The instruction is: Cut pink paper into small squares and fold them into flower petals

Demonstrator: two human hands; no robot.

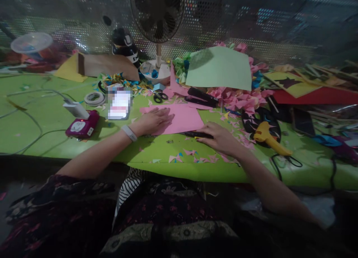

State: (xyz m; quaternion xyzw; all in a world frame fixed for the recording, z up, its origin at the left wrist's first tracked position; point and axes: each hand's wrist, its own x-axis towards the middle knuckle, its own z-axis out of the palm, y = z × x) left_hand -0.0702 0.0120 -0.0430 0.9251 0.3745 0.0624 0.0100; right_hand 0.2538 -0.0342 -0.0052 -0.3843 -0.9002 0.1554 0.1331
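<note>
A pink sheet of paper [188,118] lies flat on the green tabletop in front of me. My left hand [156,120] rests palm down on its left part, fingers stretched out. At the sheet's lower right edge, my right hand [214,134] is closed around a slim black tool [192,133], which points left along that edge; its exact kind is unclear. Just behind the paper lie a black stapler [201,97] and small black scissors [160,97]. Pink paper scraps [190,157] are scattered on the table's near side.
To the left are a phone [119,105], a tape roll [95,98] and a purple power socket [82,125] with cables. A yellow glue gun [271,138] lies right. Behind stand a fan [158,11], a pale green sheet [220,67] and heaped pink paper pieces [243,99].
</note>
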